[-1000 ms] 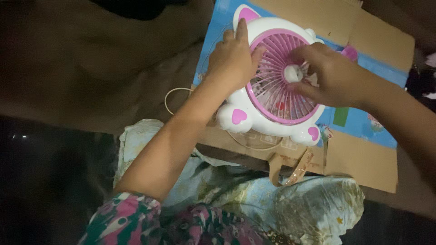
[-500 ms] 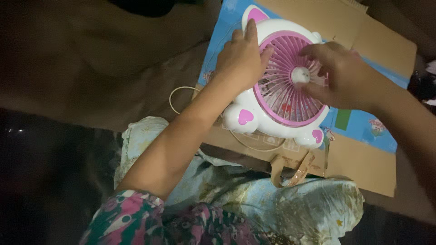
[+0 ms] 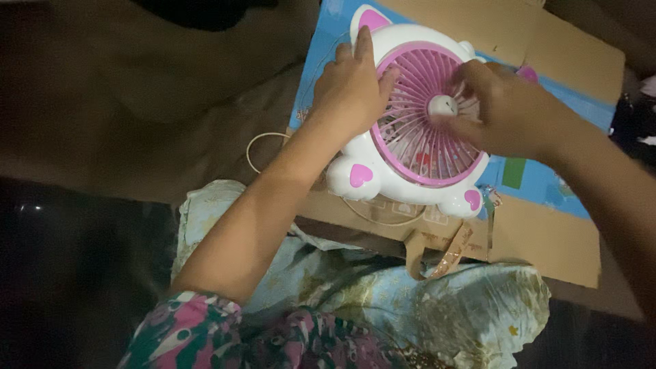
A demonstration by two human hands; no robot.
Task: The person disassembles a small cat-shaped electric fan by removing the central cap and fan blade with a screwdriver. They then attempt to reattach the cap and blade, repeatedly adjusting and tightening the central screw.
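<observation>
1. Two hands of mine are on one small white fan [image 3: 403, 171] with a pink round grille [image 3: 417, 137], pink ears and pink heart-marked feet; it lies face up at about 1 o'clock from my lap.
2. My left hand [image 3: 352, 85] lies flat and spread on the fan's white shell at the grille's 9 o'clock edge, fingers stretched toward the pink ear [image 3: 372, 19], pressing rather than gripping.
3. My right hand [image 3: 509, 113] comes in from 3 o'clock, fingers curled and pinched close around the white hub [image 3: 442, 104] at the grille's centre; whether they actually clamp it I cannot tell.
4. Under the fan lies a flattened cardboard box [image 3: 547, 239], opened out, with a blue printed panel [image 3: 533, 179] showing at 3 o'clock of the fan; nothing sits inside it.
5. A thin pale cord [image 3: 254, 145] loops out at 9 o'clock of the fan, over a brown cloth [image 3: 137, 89].
6. At 6 o'clock a pale blue flowered fabric [image 3: 437, 307] covers my lap, and my patterned sleeve [image 3: 198, 328] shows at 7 o'clock.
7. Everything around is dim; the far left is nearly black.
</observation>
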